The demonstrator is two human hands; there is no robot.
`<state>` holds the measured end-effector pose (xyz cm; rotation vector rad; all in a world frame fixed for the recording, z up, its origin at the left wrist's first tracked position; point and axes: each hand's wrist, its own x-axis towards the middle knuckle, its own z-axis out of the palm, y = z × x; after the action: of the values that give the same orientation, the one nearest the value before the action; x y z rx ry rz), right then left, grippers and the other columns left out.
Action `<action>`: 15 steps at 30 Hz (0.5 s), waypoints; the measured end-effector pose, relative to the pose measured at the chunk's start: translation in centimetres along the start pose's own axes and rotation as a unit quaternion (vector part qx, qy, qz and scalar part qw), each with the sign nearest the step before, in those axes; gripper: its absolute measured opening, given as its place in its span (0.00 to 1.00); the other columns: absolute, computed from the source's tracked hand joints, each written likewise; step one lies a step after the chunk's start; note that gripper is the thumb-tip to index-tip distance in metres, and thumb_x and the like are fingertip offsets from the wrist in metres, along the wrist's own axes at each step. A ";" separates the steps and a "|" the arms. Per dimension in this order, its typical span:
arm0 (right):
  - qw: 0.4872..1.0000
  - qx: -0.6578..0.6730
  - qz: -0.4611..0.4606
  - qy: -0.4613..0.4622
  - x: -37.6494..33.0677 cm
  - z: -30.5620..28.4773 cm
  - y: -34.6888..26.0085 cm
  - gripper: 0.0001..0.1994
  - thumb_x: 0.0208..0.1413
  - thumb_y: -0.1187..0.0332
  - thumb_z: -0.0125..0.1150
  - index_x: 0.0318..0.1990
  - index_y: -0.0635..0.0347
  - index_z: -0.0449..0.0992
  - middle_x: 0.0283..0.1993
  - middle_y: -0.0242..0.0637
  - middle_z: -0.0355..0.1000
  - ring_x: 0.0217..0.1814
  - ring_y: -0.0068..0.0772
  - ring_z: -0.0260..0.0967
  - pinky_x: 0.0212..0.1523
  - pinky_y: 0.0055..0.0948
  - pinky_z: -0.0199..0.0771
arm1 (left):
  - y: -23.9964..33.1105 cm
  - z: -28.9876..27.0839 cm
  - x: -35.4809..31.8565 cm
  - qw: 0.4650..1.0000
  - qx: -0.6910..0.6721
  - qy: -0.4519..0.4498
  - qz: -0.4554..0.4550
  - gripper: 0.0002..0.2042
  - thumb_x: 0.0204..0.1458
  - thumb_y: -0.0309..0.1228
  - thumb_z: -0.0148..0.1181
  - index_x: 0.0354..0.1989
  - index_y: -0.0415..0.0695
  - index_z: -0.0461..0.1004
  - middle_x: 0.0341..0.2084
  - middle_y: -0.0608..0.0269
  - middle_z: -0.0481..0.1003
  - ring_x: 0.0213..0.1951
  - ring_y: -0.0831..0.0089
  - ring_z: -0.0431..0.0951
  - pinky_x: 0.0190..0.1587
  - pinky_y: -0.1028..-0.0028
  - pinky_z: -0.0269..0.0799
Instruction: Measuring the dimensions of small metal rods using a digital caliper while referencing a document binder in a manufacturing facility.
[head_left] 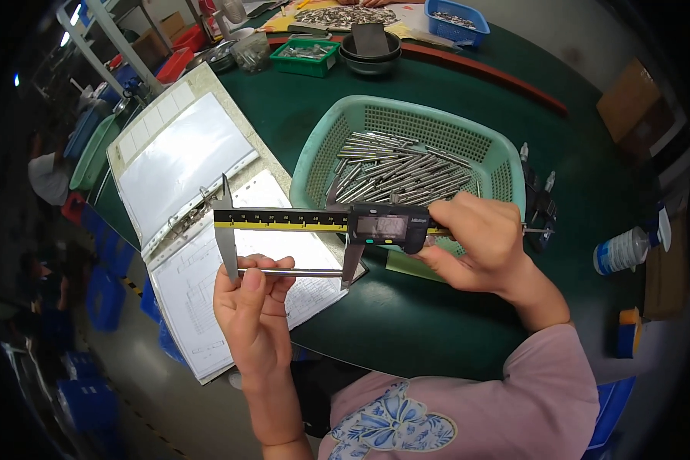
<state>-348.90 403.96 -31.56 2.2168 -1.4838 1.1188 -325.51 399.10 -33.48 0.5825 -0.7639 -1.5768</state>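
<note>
A digital caliper (284, 221) is held level in front of me, its slider gripped by my right hand (475, 241) with the thumb under the display. Between the caliper's jaws lies a thin metal rod (307, 272), one end at each jaw. My left hand (253, 299) pinches the rod near its left end, by the fixed jaw. Behind the caliper, a light green plastic basket (314, 149) holds a heap of similar metal rods (406, 169).
An open ring binder (184, 161) with drawing sheets lies at left on the green table (429, 330). Farther back are a small green tray (303, 65), dark bowls (370, 57) and a blue basket (460, 27). A clear bottle (621, 251) is at right. Another person's hands (364, 2) show at the top.
</note>
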 end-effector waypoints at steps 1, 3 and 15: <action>1.000 -0.005 -0.002 -0.004 0.0 0.0 -0.1 0.16 0.30 0.64 0.65 0.28 0.61 0.71 0.18 0.34 0.62 0.14 0.32 0.61 0.14 0.27 0.59 | -0.1 -0.2 -0.1 1.000 -0.003 -0.008 0.006 0.08 0.48 0.24 0.51 0.36 0.36 0.64 0.32 0.54 0.71 0.34 0.67 0.74 0.37 0.74 0.72; 1.000 -0.006 0.000 -0.006 0.0 0.0 -0.1 0.16 0.30 0.64 0.65 0.28 0.61 0.71 0.18 0.33 0.62 0.15 0.32 0.61 0.14 0.27 0.59 | 0.1 -0.4 -0.1 1.000 0.013 -0.005 0.007 0.07 0.49 0.24 0.51 0.36 0.36 0.64 0.32 0.54 0.71 0.34 0.67 0.74 0.37 0.74 0.72; 0.999 -0.023 0.037 0.029 1.3 -2.0 2.0 0.17 0.34 0.72 0.62 0.37 0.65 0.70 0.23 0.38 0.64 0.21 0.34 0.64 0.20 0.26 0.64 | -0.4 3.2 3.6 0.989 0.135 -0.020 0.060 0.07 0.48 0.23 0.52 0.35 0.36 0.65 0.28 0.57 0.72 0.33 0.71 0.74 0.36 0.77 0.70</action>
<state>-351.28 403.33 -29.68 2.0963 -1.5638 1.1508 -328.68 396.06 -31.51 0.6897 -1.0341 -1.3872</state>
